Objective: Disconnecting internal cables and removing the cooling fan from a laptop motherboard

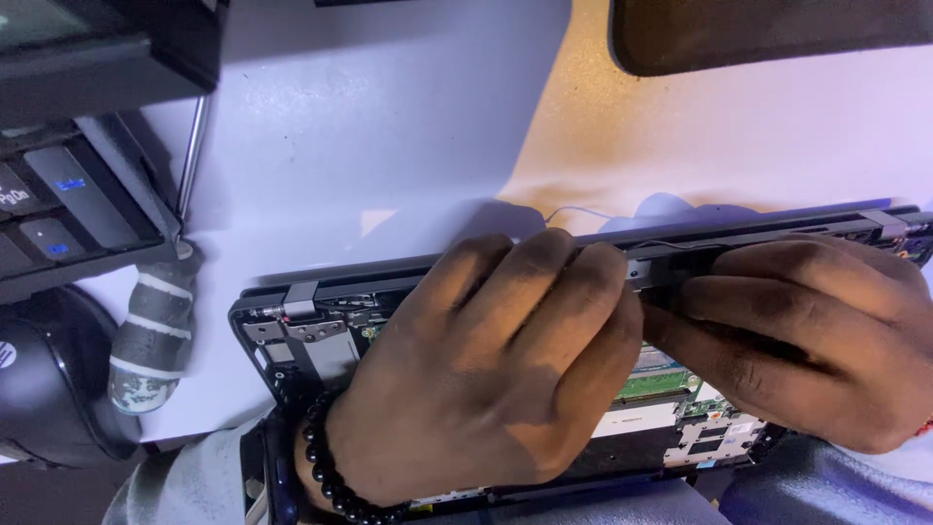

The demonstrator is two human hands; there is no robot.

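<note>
Both hands are laid on an opened laptop (321,335): the left hand (486,369) and right hand (807,340) are pressed, fingers curled, against its hinge bar (671,261).

The left hand (486,369) lies palm down, back toward the camera, its fingers (544,262) held together and curled over at the tips. A string of dark beads circles its wrist, and a grey sleeve covers the forearm below. The right hand (816,340) comes in from the right, also knuckles up, fingers (709,301) stretched leftward until they touch the left hand's fingers.
</note>
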